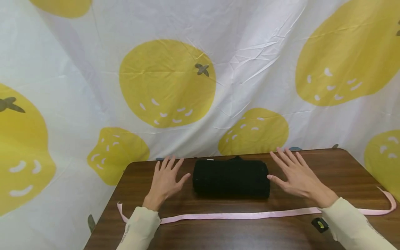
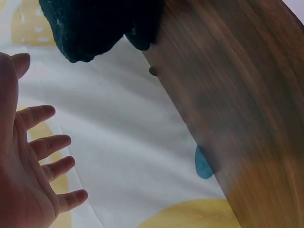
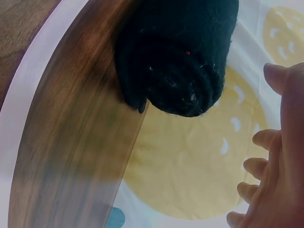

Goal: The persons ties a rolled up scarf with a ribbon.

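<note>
A rolled-up black cloth (image 1: 231,178) lies on the wooden table (image 1: 234,232) between my two hands. Its spiral end shows in the right wrist view as a dark fabric roll (image 3: 175,61). My left hand (image 1: 165,180), fingers spread, is held just left of the roll and grips nothing. On the other side my right hand (image 1: 297,178) has its fingers spread too, its thumb near the roll's right end; whether it touches cannot be told. In the left wrist view the left hand (image 2: 28,166) is apart from the dark cloth (image 2: 99,23).
A long pale pink ribbon (image 1: 228,216) runs across the table in front of the roll, passing by both forearms. A small black item with a yellow-green centre (image 1: 320,225) lies beside the right sleeve. Behind the table hangs a white curtain (image 1: 175,142) with yellow fruit prints.
</note>
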